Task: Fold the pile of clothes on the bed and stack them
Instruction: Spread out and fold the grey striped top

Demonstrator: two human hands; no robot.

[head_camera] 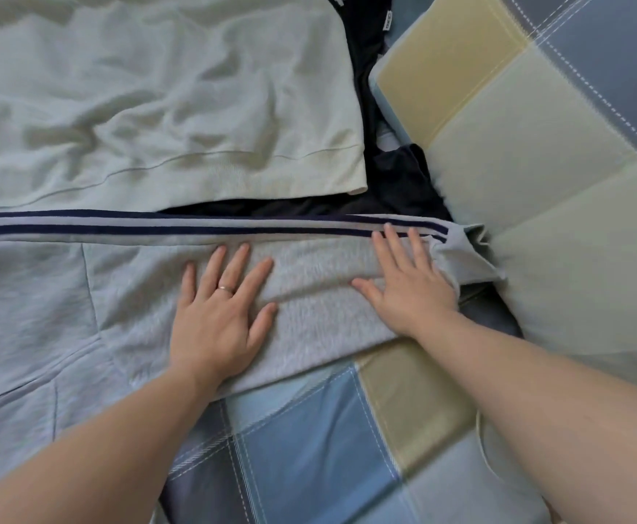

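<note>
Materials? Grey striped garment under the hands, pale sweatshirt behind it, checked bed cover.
Grey striped garment: heathered sweat-knit, likely a cotton blend; matte, speckled marl surface, soft creases.
Pale sweatshirt: similar thick knit, matte; a ribbed hem band shows.
Checked bed cover: smooth, thin woven fabric, perhaps cotton or polyester, fibre not tellable; flat checks with dashed lines.

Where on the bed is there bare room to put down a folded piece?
Bare bedcover lies nearest you, bordered above by the grey garment and on the right by the pillow. Farther up it is crowded: the sweatshirt and dark clothes cover the bed.
</note>
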